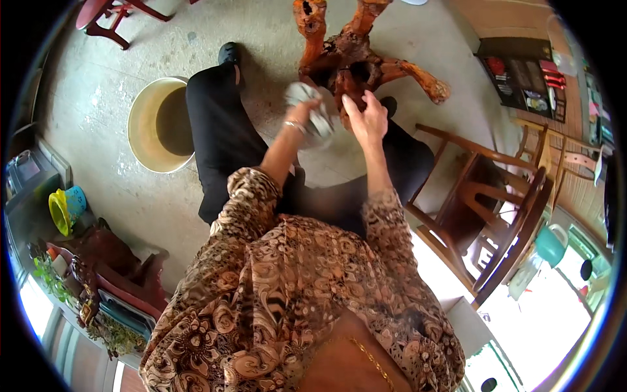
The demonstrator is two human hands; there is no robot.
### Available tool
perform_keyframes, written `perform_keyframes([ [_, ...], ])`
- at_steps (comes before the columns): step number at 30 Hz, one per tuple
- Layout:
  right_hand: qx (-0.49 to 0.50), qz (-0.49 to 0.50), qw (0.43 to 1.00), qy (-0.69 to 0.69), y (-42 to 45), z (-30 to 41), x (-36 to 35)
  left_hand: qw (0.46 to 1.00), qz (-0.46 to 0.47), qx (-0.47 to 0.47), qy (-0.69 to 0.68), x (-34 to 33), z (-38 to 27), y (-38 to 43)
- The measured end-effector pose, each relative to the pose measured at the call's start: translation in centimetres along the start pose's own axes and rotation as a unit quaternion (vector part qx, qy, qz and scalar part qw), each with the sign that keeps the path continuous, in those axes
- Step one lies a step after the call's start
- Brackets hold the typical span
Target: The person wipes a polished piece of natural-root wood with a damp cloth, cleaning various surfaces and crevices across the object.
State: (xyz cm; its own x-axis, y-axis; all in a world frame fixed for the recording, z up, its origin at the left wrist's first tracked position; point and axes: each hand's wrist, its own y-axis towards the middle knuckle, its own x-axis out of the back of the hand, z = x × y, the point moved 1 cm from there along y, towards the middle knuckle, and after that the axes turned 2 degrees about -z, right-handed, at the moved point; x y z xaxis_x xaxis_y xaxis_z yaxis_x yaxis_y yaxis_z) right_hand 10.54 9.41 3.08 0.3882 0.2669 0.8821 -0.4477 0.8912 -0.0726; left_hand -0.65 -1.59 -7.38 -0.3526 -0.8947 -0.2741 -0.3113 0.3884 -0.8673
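My left hand (302,111) grips a crumpled grey-white cloth (318,122), blurred by motion. It is just to the left of a reddish-brown gnarled root-wood piece (360,51) with several thick limbs that spread out over the floor. My right hand (370,120) is around the near limb of this wood, thumb on one side and fingers on the other. Dark hollows show in the wood's middle. Beside my left leg stands a cream-coloured bucket (139,130) with dark, murky-looking liquid inside.
Wooden chairs (470,206) stand close on the right, with a dark shelf unit (524,78) behind. A red wooden stool (110,19) is at the upper left. Potted plants (54,279) and a yellow-and-blue pail (66,208) line the left side. The floor (147,215) is concrete.
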Motion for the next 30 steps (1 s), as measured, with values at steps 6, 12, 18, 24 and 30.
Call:
perform_keyframes([
  [6, 0.064, -0.048, 0.994, 0.069, -0.8, -1.0, 0.6, 0.999, -0.046, -0.004, 0.016, -4.9, 5.0, -2.8],
  [12, 0.144, -0.018, 0.988, 0.061, -0.8, -0.6, 1.4, 0.965, -0.005, 0.028, 0.262, -5.2, 5.4, 6.8],
  [18, 0.127, 0.018, 0.99, 0.056, -0.9, -0.7, 2.1, 0.804, -0.144, -0.213, 0.537, -8.8, 6.6, 16.8],
  [24, 0.129, 0.003, 0.989, 0.068, -1.2, -0.6, 1.8, 0.828, -0.03, -0.185, 0.528, -8.4, 3.8, 15.2],
  [30, 0.03, -0.08, 0.962, 0.259, -1.8, -1.0, 0.8, 0.861, 0.191, -0.171, 0.439, -5.8, -2.3, 4.4],
])
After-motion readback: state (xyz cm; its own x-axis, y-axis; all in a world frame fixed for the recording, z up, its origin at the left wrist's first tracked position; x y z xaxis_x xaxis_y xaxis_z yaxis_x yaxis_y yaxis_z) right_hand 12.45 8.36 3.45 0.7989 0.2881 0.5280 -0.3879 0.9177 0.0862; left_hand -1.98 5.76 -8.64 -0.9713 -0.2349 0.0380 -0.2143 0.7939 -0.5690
